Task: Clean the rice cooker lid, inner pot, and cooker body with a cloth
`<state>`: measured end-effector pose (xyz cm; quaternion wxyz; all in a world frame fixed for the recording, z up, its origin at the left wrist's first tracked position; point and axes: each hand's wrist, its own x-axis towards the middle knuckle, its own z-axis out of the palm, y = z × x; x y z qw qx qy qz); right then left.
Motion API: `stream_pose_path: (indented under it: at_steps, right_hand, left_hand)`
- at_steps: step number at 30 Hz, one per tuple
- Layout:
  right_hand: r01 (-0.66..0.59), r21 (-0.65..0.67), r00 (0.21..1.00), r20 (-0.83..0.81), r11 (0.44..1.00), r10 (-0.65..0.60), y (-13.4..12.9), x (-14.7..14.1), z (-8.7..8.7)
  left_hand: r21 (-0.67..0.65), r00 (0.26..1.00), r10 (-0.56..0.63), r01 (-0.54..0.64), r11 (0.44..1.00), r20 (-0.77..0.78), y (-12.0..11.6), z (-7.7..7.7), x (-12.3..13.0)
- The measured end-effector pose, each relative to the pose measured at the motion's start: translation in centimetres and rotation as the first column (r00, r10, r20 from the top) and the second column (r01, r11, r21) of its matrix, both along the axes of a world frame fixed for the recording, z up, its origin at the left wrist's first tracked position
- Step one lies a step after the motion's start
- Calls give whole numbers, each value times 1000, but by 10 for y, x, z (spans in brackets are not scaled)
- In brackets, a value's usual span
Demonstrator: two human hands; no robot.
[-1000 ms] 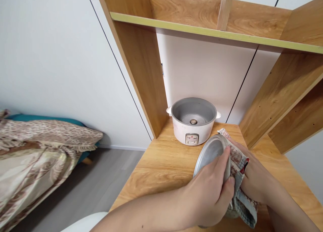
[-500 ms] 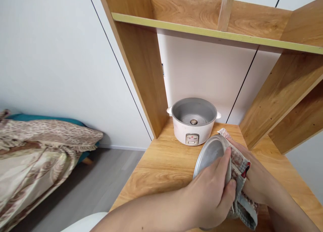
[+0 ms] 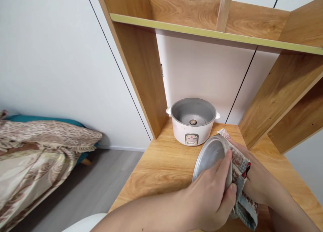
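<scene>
A round silver metal lid or pan (image 3: 208, 156) is tilted up on its side above the wooden desk, near its front. My left hand (image 3: 214, 195) grips it, fingers closed over its near face and rim. Against its right side lies a patterned cloth (image 3: 238, 161), red, grey and white, with a loose fold hanging down. My right hand (image 3: 254, 178) is behind the cloth, pressing it to the metal; its fingertips are hidden. Beyond them a white rice cooker (image 3: 179, 131) stands open on the desk, its grey inside bare but for a small round centre piece.
Wooden side panels (image 3: 136, 67) and a shelf with a yellow-green edge (image 3: 202, 31) frame the desk (image 3: 148, 168). At the left, a teal couch or bed (image 3: 45, 117) is draped with a patterned cover (image 3: 50, 137). Part of a white rounded object (image 3: 85, 223) shows at the bottom.
The view has shifted very slightly. My left fingers have moved a touch to the right on the metal piece; both hands keep their places otherwise.
</scene>
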<state>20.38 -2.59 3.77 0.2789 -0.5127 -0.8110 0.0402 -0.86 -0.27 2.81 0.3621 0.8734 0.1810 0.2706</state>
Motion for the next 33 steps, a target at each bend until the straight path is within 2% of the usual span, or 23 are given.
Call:
stream_pose_path:
  at_steps: [8,14,18,24,28,33]
  right_hand:
    - [23,36,999,45,999,-24,1,5,-4]
    - [7,89,997,72,996,-14,5,2,-1]
    - [28,54,998,50,998,-31,6,1,-3]
    - [72,-26,997,13,997,-72,4,-1,-6]
    - [59,21,997,46,998,-60,0,-3,-12]
    - [3,52,999,46,999,-6,1,-1,-13]
  left_hand:
    - [6,996,-18,18,1000,84,5,-11,5]
    - [-9,999,36,-36,999,-2,5,-1,2]
    - [-39,997,72,-72,997,-18,2,5,0]
    - [-108,990,137,-139,984,-26,4,4,2]
    - [-156,982,190,-184,970,20,7,5,5]
    - [-128,985,161,-153,980,57,5,4,5]
